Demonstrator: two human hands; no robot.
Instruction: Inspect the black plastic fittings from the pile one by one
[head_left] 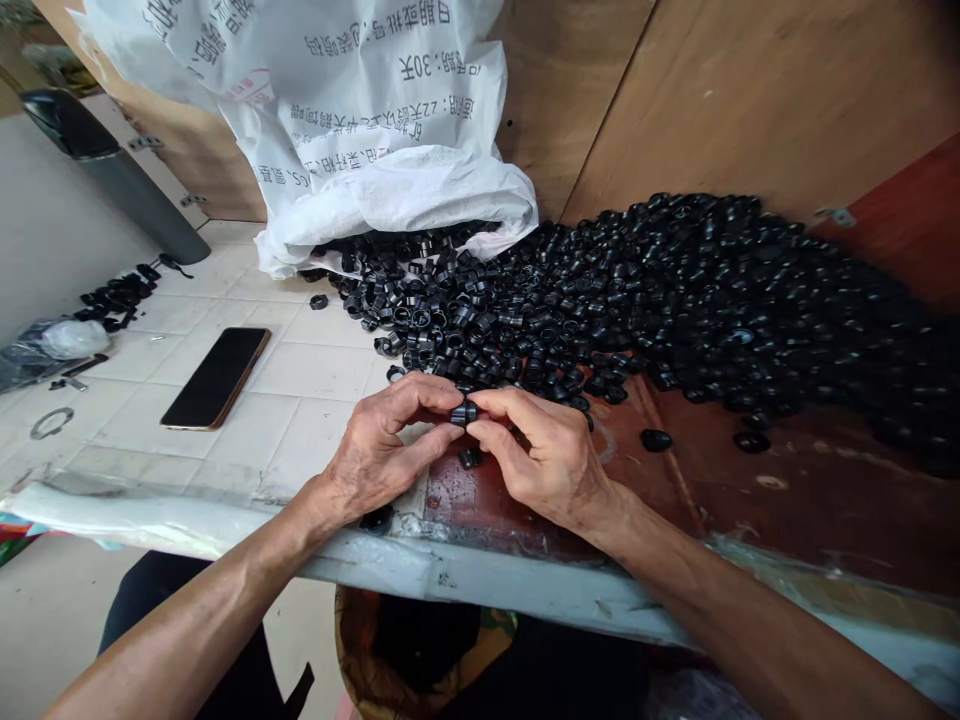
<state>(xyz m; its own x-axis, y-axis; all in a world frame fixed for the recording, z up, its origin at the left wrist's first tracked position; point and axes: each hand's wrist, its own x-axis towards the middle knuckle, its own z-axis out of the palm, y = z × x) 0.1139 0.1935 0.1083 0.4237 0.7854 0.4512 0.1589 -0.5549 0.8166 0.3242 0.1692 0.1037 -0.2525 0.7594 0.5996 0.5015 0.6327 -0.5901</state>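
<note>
Between my two hands is a small black plastic cap [464, 412], pinched from both sides just above the front part of the table. My left hand [390, 440] grips its left side with thumb and forefinger. On the right side, the thumb and forefinger of my right hand [544, 450] close on the same cap. Whether it is one part or two joined parts I cannot tell. Another black cap [470, 457] lies right below it on the brown board. Behind my hands spreads a large heap of similar black caps [600, 290].
A white printed sack [375, 110] lies at the back, caps at its mouth. To the left are a phone [216, 378], a flat metal ring [52, 424] and a grey tube [154, 205]. An open bag [356, 640] stands below the table's front edge [480, 580].
</note>
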